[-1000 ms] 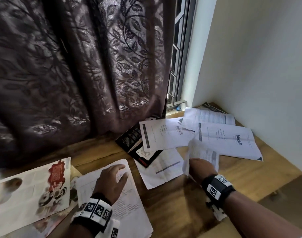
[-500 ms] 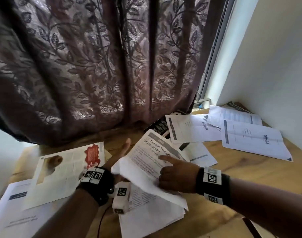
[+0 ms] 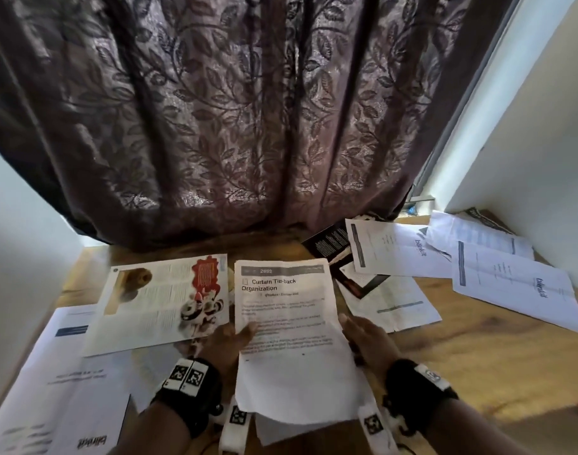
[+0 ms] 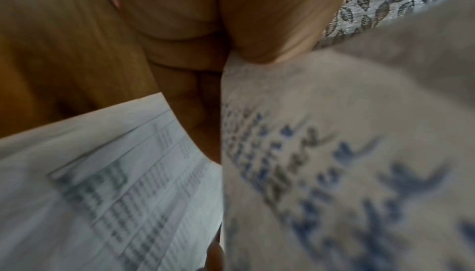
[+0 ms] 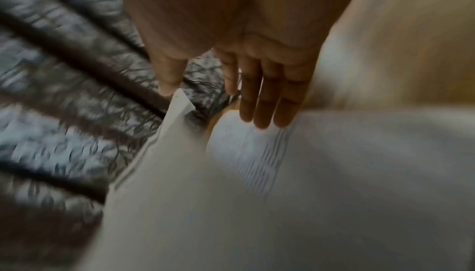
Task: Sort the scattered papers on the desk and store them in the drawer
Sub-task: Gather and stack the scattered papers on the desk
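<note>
The printed sheet (image 3: 291, 326) headed "Curtain Tie-back Organization" is sitting between both hands, right in front of the person. The left hand (image 3: 230, 339) is gripping its left edge, thumb (image 4: 277, 17) pressing on top and fingers tucked underneath. The right hand (image 3: 368, 339) is lying flat along the right edge, fingers (image 5: 267, 96) straight and relaxed, not gripping anything. At least 1 more sheet (image 3: 281, 433) is peeking out underneath it.

Counting the rest: 1 colourful magazine spread (image 3: 164, 302) is lying just left of the sheet, 2 white pages (image 3: 61, 389) are sitting at the far left, roughly 4 white printouts (image 3: 511, 284) are fanning out to the right, plus 1 dark booklet (image 3: 330, 244). Overlaps are making the count shaky.

Everything is resting on a wooden desk (image 3: 478, 362) that's sitting in a corner, with a brown leaf-pattern curtain (image 3: 232, 119) hanging behind and a white wall (image 3: 544, 142) on the right.
</note>
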### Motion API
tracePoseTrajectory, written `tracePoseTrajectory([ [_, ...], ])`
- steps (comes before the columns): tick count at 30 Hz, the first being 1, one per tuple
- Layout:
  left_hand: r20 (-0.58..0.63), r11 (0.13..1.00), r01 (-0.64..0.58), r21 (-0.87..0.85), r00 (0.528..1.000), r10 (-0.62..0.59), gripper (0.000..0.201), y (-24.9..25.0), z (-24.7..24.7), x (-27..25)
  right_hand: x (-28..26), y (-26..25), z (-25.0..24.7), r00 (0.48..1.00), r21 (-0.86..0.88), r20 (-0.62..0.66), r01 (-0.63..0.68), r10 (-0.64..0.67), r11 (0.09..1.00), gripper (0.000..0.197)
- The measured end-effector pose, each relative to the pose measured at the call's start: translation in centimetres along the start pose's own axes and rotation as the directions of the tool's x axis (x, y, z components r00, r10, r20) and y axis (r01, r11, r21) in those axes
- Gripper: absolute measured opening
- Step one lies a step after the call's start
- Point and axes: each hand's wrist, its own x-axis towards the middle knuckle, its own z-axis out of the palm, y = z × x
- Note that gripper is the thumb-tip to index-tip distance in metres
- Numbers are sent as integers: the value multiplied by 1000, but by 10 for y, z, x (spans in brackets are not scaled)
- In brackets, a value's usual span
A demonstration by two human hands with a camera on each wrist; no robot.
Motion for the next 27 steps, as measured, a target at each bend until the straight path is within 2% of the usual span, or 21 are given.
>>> tracePoseTrajectory([
  [2,26,999,-18,41,1000,17,55,-9,4,-6,-3,5,8,999,161,21,-29,26,987,20],
  [3,35,992,-37,118,999,33,48,-13,3,-8,-1,9,10,1000,143,9,-8,7,990,15],
  [5,50,949,-72,308,997,59,40,-15,3,-13,8,18,9,998,-114,-42,40,-45,993,12],
  [7,76,904,-83,420,996,57,43,-23,0,-10,17,26,5,994,-391,-67,51,-84,919,21],
  [11,-35,821,-49,569,996,84,40,-21,7,-9,27,26,0,991,-597,-64,54,-115,801,23],
  [14,-69,814,-78,575,987,143,60,-21,9,-6,36,21,-3,987,-625,-87,50,-132,779,27],
  [17,-28,790,-136,598,981,190,89,-24,9,-4,45,16,-1,981,-616,-105,63,-161,785,22],
  [20,18,745,-164,647,980,200,107,-23,8,-3,53,11,3,983,-599,-127,34,-136,800,18],
  [24,58,641,-139,755,988,146,107,-24,4,-1,61,12,11,986,-578,-141,-12,-85,816,22],
  [27,45,606,-108,788,992,117,101,-26,4,1,62,11,14,985,-596,-156,-32,-76,802,24],
])
